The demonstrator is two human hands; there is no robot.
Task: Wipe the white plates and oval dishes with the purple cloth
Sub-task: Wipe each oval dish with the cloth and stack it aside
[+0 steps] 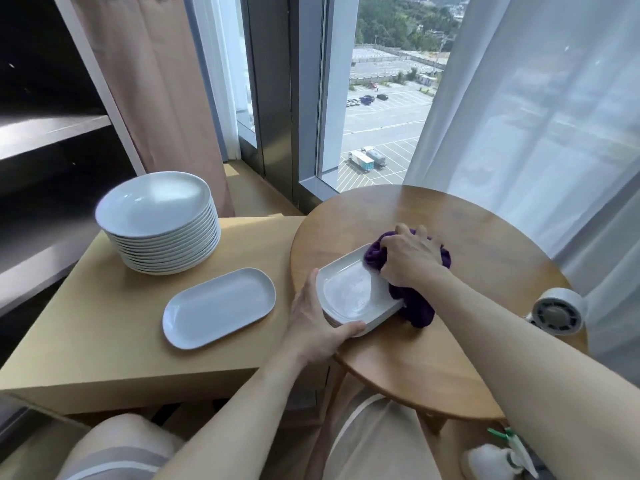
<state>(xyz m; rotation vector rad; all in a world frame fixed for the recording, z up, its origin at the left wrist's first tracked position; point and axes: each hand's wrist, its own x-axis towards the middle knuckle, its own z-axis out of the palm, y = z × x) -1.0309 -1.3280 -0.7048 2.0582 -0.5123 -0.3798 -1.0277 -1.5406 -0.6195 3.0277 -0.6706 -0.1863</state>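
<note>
Our right hand (pixel 412 258) is clenched around the bunched purple cloth (pixel 419 310) and presses it onto the far right part of the top oval dish (pixel 353 292). Loose folds spill out below the fist onto the round table (pixel 450 358). Our left hand (pixel 311 323) clasps the small stack under that dish, thumb hooked over the near edge and fingers along the left side. We judge this bracing stops the stack sliding as the cloth pushes across it. Just left of that bracing hand, on the square table (pixel 104 341), lies a single oval dish (pixel 218 306), probably set apart as finished, within easy reach. Further left and beyond it stands the tall pile of white plates (pixel 162 220), well clear of the wiping hand and apparently waiting its turn.
</note>
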